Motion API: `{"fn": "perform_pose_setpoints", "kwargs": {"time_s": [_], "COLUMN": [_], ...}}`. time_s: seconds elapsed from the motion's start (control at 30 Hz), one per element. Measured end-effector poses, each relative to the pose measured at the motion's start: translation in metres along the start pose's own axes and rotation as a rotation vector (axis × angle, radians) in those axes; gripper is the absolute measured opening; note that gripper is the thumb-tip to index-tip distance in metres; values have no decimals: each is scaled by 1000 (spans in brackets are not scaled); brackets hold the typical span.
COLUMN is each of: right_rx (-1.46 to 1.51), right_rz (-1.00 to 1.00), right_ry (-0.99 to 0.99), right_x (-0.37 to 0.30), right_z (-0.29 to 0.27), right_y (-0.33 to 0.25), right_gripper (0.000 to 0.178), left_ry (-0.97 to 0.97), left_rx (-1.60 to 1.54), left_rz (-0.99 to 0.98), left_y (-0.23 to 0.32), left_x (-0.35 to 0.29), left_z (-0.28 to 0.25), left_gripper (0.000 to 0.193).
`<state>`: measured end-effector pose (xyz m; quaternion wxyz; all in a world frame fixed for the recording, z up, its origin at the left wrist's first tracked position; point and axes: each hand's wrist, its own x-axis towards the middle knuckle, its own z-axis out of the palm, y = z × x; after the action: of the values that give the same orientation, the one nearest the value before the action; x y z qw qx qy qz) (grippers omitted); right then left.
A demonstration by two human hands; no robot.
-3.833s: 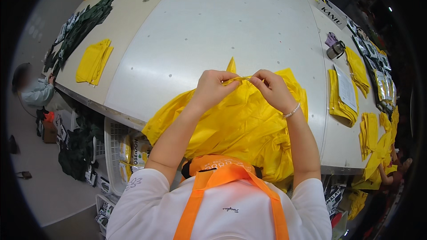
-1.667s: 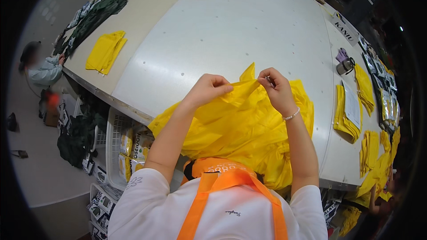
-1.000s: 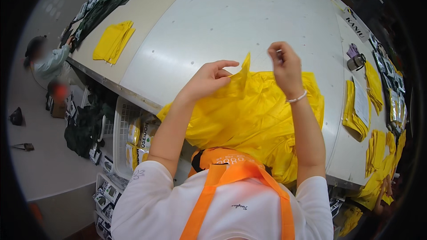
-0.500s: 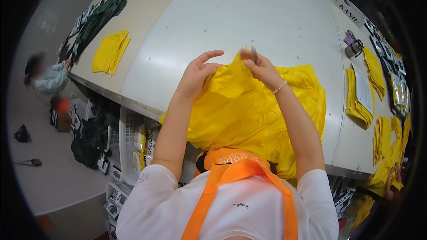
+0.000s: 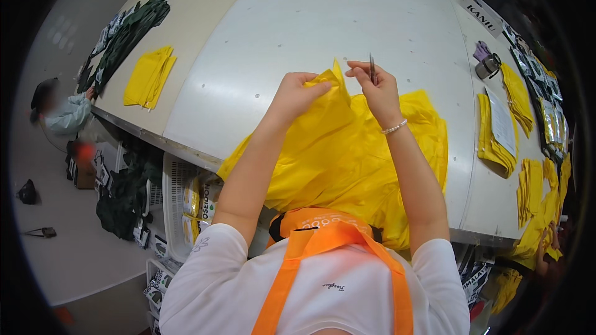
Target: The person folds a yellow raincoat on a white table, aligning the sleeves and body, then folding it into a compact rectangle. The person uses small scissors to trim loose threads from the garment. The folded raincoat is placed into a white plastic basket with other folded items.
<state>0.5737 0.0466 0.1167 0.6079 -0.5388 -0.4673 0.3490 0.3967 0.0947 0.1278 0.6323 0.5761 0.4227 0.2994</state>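
Yellow, thin, shiny fabric (image 5: 323, 167), apparently a garment, lies crumpled over the table edge and hangs toward my lap. My left hand (image 5: 297, 96) pinches a part of it between thumb and fingers, lifting a pointed corner above the table. Just right of that corner, my right hand (image 5: 380, 90) is closed around small metal snips (image 5: 372, 69), their thin tips pointing up and away. The right fingertips are apart from the raised corner. My palm hides most of the snips.
Folded yellow pieces (image 5: 149, 77) lie on the left table, near dark green garments (image 5: 133, 40). On the right are a metal bottle (image 5: 488, 66) and a yellow stack with paper (image 5: 501, 121). A white basket (image 5: 176, 205) stands below the table edge. A co-worker (image 5: 65, 111) is at far left.
My left hand has moved right and now pinches the fabric's corner. My right hand has come away from the fabric to the right, and the snips point up more visibly.
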Motion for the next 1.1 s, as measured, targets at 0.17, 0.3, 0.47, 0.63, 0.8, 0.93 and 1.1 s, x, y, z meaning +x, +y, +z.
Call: {"fn": "perform_pose_setpoints", "kwargs": {"time_s": [0.17, 0.3, 0.47, 0.63, 0.8, 0.93, 1.1], "right_rx": [-164, -145, -275, -377, -300, -276, -434], "right_rz": [-1, -68, -207, -354, -195, -218, -287], "right_ry": [-99, 16, -97, 37, 71, -71, -108], "right_x": [-10, -8, -15, -9, -11, -37, -39], "right_z": [-8, -3, 12, 11, -2, -5, -8], "right_y": [3, 0, -14, 2, -13, -18, -17], "right_gripper": [14, 10, 9, 6, 12, 23, 18], "left_ry": [-64, -69, -63, -135, -103, -54, -49], "left_rx": [-82, -24, 70, 40, -24, -46, -107], "left_rz": [-29, -13, 225, 178, 88, 127, 160], "left_y": [3, 4, -2, 4, 7, 15, 8], "left_x": [-4, -9, -11, -18, -27, -28, -23], "left_z": [3, 5, 13, 13, 10, 13, 16], "left_gripper": [24, 23, 21, 23, 24, 25, 27]}}
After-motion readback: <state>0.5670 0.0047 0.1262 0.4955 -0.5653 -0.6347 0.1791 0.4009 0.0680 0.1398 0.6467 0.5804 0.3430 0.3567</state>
